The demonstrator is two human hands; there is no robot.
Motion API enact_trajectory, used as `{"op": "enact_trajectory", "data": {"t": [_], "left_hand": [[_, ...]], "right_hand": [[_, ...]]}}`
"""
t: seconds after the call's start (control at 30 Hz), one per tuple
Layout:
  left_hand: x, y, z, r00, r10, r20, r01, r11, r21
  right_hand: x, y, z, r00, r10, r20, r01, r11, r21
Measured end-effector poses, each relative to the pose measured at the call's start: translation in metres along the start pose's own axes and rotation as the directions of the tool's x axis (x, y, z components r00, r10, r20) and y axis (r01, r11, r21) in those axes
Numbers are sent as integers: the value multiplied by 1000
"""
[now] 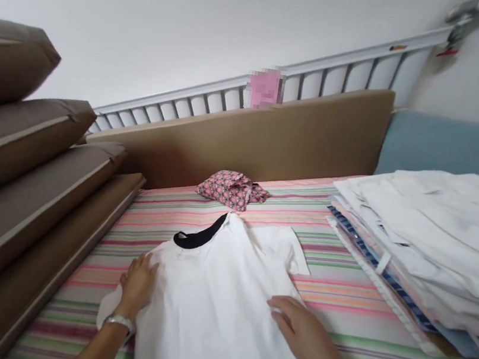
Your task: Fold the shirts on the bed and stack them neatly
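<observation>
Taking the white shirt's middle as the clock's centre, a stack of cushions (38,203) rises at 10 o'clock. At 9, the person's left hand (138,284) lies on the shirt's edge below the shoulder, fingers slightly spread, palm down; a white sleeve shows partly beyond the wrist, which wears a bracelet (119,320).

The white shirt (210,313) lies on the striped bedcover (148,214), its black-trimmed collar at 11 and its lower end beyond view at 6. Laying it out appears largely done: the body is broadly flat, with soft creases left to smooth. No fold across the body shows. A bunched patterned cloth (233,190) sits at 12, just beyond the collar.

The other sleeve reaches out at 1 o'clock. At 3, the right hand (294,325) touches the shirt's side, fingers close together; whether it pinches fabric cannot be told. The pile of garments (437,245) at 2, apart from the shirt, looks flat and layered.
</observation>
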State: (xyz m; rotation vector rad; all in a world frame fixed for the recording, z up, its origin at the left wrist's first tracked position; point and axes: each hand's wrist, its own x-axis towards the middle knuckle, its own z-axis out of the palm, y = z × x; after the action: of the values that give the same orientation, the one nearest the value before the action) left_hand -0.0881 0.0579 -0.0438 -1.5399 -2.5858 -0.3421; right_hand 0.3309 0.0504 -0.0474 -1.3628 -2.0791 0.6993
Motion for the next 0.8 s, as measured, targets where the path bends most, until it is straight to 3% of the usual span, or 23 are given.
{"op": "enact_trajectory", "data": {"t": [0.1,0.2,0.3,0.47,0.6,0.8], "left_hand": [[-16,0,13,1000,3,31,-4,999,43],[-24,-2,23,999,26,-27,-24,994,103],[-24,-5,30,998,20,-51,-14,993,113],[-18,-4,41,999,-3,-46,8,994,106],[-13,-2,48,999,-36,-35,39,996,82],[-11,1,46,998,-61,9,61,998,22]], "right_hand": [[19,13,-21,981,75,-181,-76,997,4],[59,19,-44,949,131,-286,-171,978,-119],[114,17,-50,966,134,-221,-206,915,-348],[188,11,-20,990,109,-85,-137,852,-506],[204,13,-7,981,188,-39,-177,811,-558],[190,18,-53,934,307,-184,-352,693,-629]]}}
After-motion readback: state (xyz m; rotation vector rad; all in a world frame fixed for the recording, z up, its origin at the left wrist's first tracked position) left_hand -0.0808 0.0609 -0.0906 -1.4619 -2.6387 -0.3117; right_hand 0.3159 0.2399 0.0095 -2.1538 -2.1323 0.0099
